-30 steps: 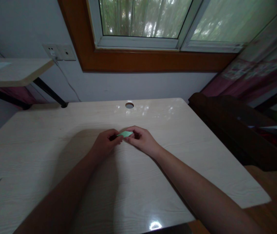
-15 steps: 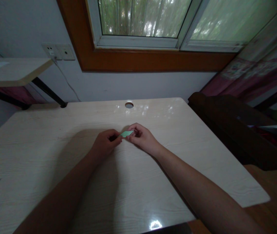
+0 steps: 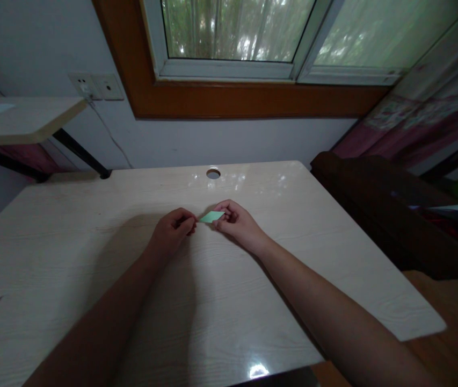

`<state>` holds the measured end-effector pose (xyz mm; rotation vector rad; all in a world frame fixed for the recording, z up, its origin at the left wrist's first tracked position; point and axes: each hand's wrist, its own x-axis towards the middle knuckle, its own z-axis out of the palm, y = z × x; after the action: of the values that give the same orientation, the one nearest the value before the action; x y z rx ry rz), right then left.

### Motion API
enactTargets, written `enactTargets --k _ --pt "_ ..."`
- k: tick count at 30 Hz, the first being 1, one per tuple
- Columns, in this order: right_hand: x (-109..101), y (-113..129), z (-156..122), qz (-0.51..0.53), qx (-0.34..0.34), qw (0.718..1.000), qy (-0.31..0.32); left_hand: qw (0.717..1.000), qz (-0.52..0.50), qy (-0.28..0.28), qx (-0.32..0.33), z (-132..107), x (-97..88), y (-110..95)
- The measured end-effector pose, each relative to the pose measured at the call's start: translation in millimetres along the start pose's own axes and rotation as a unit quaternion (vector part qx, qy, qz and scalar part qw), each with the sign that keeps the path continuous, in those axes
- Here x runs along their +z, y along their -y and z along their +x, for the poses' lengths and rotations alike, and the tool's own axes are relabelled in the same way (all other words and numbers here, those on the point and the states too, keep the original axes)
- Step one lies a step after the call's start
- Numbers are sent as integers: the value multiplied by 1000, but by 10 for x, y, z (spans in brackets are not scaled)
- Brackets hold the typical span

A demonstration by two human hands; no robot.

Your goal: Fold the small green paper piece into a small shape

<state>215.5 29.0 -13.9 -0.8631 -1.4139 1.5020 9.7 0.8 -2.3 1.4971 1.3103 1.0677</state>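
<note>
Pinching the green paper (image 3: pixel 211 216) over the desk (image 3: pixel 245 301), the right hand (image 3: pixel 239 223) grips its right end; whether the left hand (image 3: pixel 171 231), at the left tip, pinches too, I cannot tell. Beyond lies a round hole (image 3: pixel 213 174); left, a black-legged shelf (image 3: pixel 23 119); right, dark furniture (image 3: pixel 382 209).

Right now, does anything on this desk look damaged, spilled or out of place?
A small dark mark stands out on the desk, well left of the left hand: it interrupts the pale surface. Whether dirt or a chip, I cannot tell. Nothing looks spilled.
</note>
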Motion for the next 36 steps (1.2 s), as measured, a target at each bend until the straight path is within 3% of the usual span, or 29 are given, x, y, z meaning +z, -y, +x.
enactTargets --k 5,13,21,31,36 --pt "40 2 -12 -18 -10 1000 21 994 89 58 27 -9 28 11" --pt "22 -60 -32 -103 -28 994 36 988 121 80 59 -11 29 19" --pt "38 -65 -13 -54 -33 998 29 991 106 67 42 -17 27 16" --pt "-20 -73 43 16 -47 998 -42 1000 3 13 -10 12 -2 64" --pt "-13 -54 20 4 -43 999 -28 998 43 43 12 -2 9 40"
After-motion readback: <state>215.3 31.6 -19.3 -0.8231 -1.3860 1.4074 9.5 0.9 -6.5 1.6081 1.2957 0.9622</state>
